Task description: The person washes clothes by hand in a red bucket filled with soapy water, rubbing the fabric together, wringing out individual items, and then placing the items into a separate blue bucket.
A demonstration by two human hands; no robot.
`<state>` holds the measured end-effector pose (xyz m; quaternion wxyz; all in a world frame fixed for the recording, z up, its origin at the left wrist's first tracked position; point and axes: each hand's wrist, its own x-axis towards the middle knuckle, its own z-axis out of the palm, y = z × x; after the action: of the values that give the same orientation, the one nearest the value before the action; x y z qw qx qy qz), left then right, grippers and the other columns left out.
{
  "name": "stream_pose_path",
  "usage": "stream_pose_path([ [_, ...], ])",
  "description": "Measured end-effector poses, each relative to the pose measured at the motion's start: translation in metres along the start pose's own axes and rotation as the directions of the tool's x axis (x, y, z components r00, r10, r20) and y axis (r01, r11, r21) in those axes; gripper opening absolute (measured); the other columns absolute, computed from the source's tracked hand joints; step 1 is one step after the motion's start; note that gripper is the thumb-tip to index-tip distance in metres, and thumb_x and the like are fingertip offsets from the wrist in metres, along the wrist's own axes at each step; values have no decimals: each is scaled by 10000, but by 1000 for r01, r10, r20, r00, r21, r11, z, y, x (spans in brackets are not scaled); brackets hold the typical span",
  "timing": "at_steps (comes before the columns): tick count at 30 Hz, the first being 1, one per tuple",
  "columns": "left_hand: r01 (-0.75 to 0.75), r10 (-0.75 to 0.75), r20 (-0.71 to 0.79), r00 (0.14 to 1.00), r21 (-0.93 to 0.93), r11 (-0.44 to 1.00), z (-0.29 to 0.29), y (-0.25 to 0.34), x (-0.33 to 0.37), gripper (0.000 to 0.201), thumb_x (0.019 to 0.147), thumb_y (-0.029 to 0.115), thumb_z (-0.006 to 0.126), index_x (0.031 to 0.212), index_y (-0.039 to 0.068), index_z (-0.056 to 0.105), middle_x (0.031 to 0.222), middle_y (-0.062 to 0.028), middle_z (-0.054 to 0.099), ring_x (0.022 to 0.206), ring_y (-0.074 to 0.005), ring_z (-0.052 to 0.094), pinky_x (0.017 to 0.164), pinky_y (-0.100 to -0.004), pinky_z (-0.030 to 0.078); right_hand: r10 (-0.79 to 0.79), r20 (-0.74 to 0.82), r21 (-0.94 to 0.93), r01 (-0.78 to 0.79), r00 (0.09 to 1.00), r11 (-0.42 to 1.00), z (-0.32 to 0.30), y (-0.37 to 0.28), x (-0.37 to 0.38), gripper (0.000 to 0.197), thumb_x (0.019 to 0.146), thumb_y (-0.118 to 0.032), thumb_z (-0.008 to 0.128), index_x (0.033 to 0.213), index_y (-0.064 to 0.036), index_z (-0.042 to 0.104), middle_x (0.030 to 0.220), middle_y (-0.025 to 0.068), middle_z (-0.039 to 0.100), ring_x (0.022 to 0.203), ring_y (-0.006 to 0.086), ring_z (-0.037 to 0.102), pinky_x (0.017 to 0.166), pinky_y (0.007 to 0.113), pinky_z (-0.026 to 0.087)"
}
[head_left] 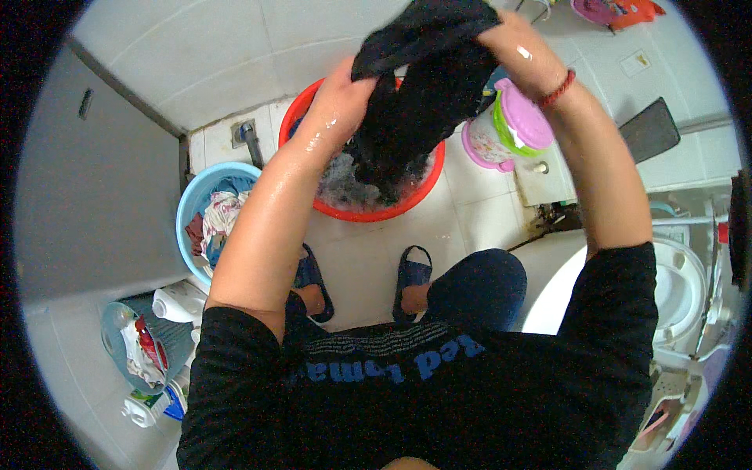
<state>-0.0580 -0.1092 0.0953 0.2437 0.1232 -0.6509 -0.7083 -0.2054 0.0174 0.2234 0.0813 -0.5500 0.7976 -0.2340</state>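
A wet black garment (431, 98) is stretched between my raised hands, its lower part hanging down over a red basin (374, 216). My left hand (343, 100) is closed on its left edge, the fingertips hidden by the cloth. At the upper right my right hand (513, 48), with a red cord bracelet (558, 88) on the wrist, grips the other end; its fingers are mostly covered by the fabric. Sudsy water and dark cloth show inside the basin. Both forearms glisten with water.
A light blue tub (185, 223) of clothes stands left of the basin, near a floor pipe (249, 145). Right of the basin is a pink-lidded bucket (521, 117). A waste bin (117, 345) and bottles (145, 409) are lower left; a white toilet (677, 290) is right.
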Motion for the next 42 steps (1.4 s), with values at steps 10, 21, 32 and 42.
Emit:
stream_pose_path([
  [10,298,-336,-128,933,797,525,-35,-249,-34,750,847,303,576,1481,146,207,1485,-232,291,1299,-445,379,1013,-488,409,344,256,-321,-256,903,912,258,164,-43,601,722,-216,681,1292,-169,498,1440,121,338,1303,413,315,995,550,399],
  [21,155,-788,95,608,960,235,-44,-436,-61,728,867,546,507,1490,329,200,1450,-253,326,1313,-435,359,1006,-535,394,523,710,-429,-299,472,852,484,234,-72,705,694,-372,735,1330,-231,465,1468,119,272,1316,450,265,996,589,379],
  [32,-191,-938,324,124,935,298,-67,-451,-37,708,897,583,402,1495,251,219,1511,-185,258,1378,-395,261,1103,-541,202,493,765,-421,-257,415,870,483,249,-65,579,697,-352,716,1215,-139,566,1240,168,532,1141,342,513,923,480,460],
  [42,218,-444,323,836,546,809,-45,-305,-63,966,769,435,737,1485,77,195,1422,-202,412,1343,-329,362,1108,-400,275,187,216,431,-266,958,862,235,142,-43,386,727,-238,653,1033,-9,598,960,203,648,916,340,626,818,397,485],
])
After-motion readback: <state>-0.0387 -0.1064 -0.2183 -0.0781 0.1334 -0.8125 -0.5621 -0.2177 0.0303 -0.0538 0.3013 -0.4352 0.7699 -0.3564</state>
